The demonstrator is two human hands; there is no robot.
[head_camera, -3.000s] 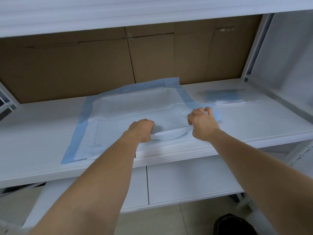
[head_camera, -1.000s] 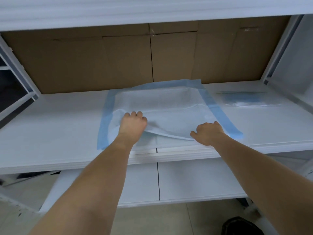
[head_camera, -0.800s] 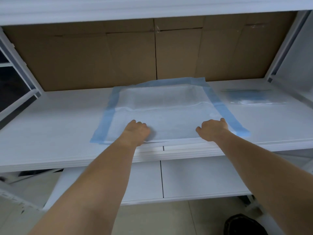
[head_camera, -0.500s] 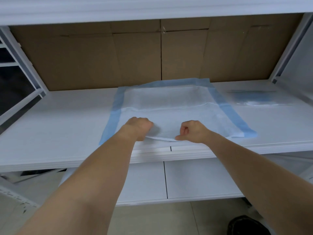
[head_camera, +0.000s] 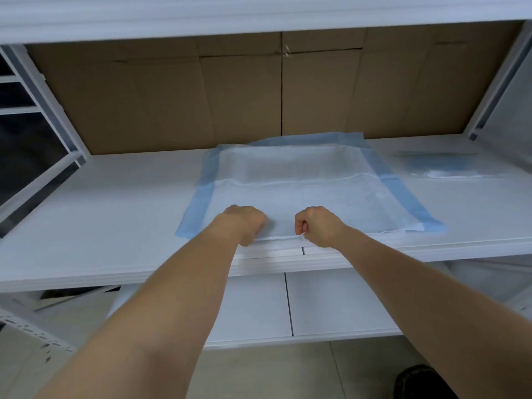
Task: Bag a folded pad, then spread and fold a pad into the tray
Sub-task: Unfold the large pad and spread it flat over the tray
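Note:
A white pad with a blue border (head_camera: 293, 182) lies spread flat on the white shelf (head_camera: 100, 214), its far edge curling up against the cardboard back. My left hand (head_camera: 244, 223) and my right hand (head_camera: 318, 226) sit close together at the middle of the pad's near edge, fingers curled, each pinching that edge. A clear bag holding a folded blue pad (head_camera: 443, 168) lies flat on the shelf at the right.
Brown cardboard (head_camera: 282, 90) lines the back of the shelf bay. White uprights (head_camera: 495, 82) frame the bay at right and left. A lower white shelf (head_camera: 316, 303) sits beneath, and a dark shoe (head_camera: 417, 384) shows on the floor.
The pad has been flattened out on the shelf. My hands moved from the near corners toward each other and now pinch the middle of the near edge.

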